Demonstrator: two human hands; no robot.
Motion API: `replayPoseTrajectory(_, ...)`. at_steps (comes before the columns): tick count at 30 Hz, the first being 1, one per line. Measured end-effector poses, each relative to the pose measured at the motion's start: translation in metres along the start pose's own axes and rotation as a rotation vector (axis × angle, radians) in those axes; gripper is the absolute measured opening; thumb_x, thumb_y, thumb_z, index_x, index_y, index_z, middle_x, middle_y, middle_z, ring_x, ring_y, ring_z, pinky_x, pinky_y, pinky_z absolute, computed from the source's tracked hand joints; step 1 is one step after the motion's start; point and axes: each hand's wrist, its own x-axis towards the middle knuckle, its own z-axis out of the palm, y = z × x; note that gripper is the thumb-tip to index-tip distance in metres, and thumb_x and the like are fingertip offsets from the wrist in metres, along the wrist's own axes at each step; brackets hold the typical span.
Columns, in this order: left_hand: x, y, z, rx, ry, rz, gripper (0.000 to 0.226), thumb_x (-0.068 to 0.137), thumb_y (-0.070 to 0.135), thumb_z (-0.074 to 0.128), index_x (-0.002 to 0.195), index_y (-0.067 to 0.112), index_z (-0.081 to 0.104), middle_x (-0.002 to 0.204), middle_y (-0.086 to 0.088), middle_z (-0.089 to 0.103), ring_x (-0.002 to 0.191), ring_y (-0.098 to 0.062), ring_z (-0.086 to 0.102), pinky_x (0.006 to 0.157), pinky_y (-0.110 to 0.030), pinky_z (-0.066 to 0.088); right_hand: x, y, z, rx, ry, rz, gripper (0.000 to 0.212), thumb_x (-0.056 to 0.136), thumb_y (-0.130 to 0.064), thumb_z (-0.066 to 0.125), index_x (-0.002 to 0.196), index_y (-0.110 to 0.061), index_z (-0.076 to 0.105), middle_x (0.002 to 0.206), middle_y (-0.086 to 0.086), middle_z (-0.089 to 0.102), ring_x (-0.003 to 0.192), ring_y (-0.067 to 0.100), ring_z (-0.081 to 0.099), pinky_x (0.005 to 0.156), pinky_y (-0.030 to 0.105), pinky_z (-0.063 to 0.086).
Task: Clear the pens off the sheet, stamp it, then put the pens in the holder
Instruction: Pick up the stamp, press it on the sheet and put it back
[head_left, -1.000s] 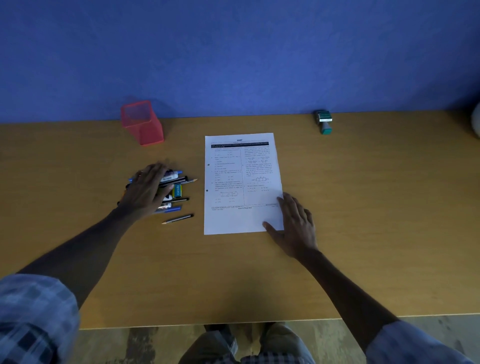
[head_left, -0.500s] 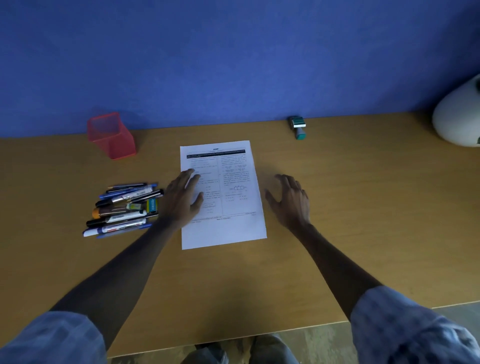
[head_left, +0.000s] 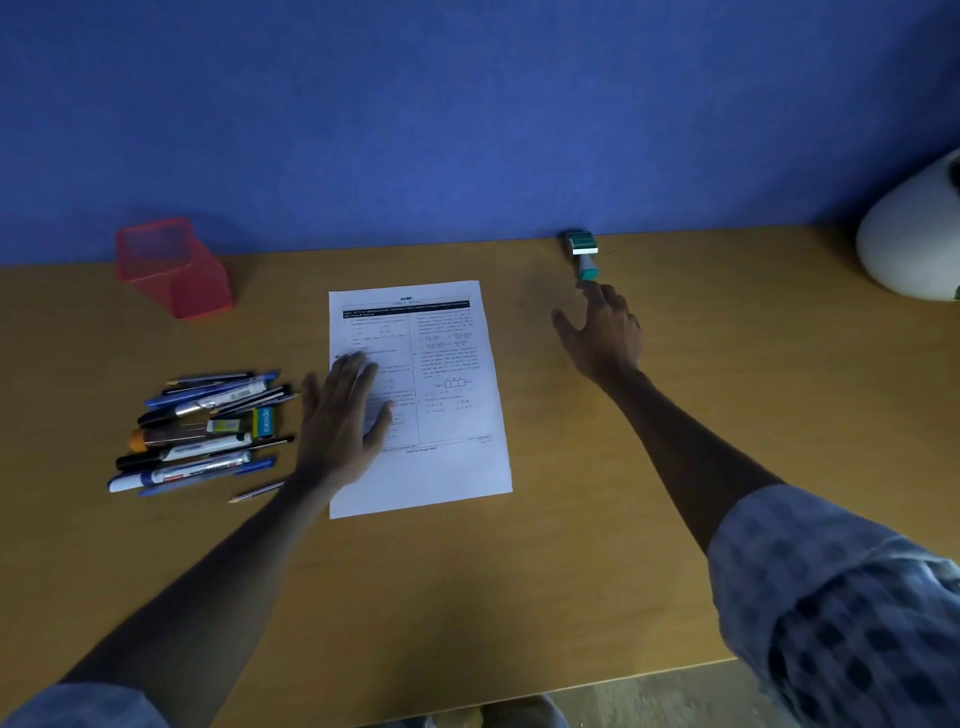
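Observation:
A printed white sheet (head_left: 447, 364) lies flat in the middle of the wooden table (head_left: 519, 571). My left hand (head_left: 343, 415) rests palm down on the sheet's left edge, fingers spread, holding nothing. A pile of several pens and markers (head_left: 202, 431) lies on the table left of the sheet, with one pencil apart at its near side. The green and white stamp (head_left: 583, 254) lies by the wall at the back right. My right hand (head_left: 602, 332) is stretched toward it, open, fingertips just short of it. The red mesh pen holder (head_left: 171, 270) stands empty at the back left.
A blue wall runs along the table's far edge. A large white rounded object (head_left: 909, 239) sits at the far right. The table's front edge is near my body, with floor below it.
My left hand left the pen pile and moved right onto the sheet. My right hand lifted off the sheet's lower right corner and reached far toward the stamp. The view shifted right.

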Motion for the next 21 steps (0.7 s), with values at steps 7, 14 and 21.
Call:
replayPoseTrajectory(7,-0.003,-0.006,0.001,0.067,0.039,-0.093,0.075,0.092,0.062,0.031,0.148,0.012,0.030,0.158,-0.011,0.027,0.147,-0.033,0.022,0.122,-0.052,0.008,0.037,0.009,0.002,-0.022,-0.033,0.069,0.060,0.088,-0.044,0.058,0.138,-0.013,0.043,0.133,0.013,0.054,0.121,0.035,0.051,0.094,0.045,0.045)
replayPoseTrajectory(14,-0.006,-0.016,-0.003,0.043,0.043,-0.109,0.072,0.094,0.053,0.023,0.148,0.008,0.030,0.158,-0.011,0.029,0.146,-0.030,0.025,0.120,-0.056,0.014,0.069,0.018,0.007,-0.073,-0.041,0.145,0.064,0.089,-0.045,0.056,0.139,-0.008,0.038,0.133,0.017,0.053,0.120,0.037,0.051,0.091,0.046,0.046)
replayPoseTrajectory(21,-0.008,-0.016,0.000,0.077,0.046,-0.125,0.074,0.088,0.054,0.032,0.149,0.011,0.030,0.159,-0.006,0.027,0.146,-0.028,0.026,0.120,-0.053,0.011,0.088,0.016,0.018,-0.069,-0.005,0.198,0.048,0.090,-0.036,0.055,0.126,-0.004,0.053,0.121,0.018,0.061,0.109,0.038,0.059,0.085,0.043,0.049)
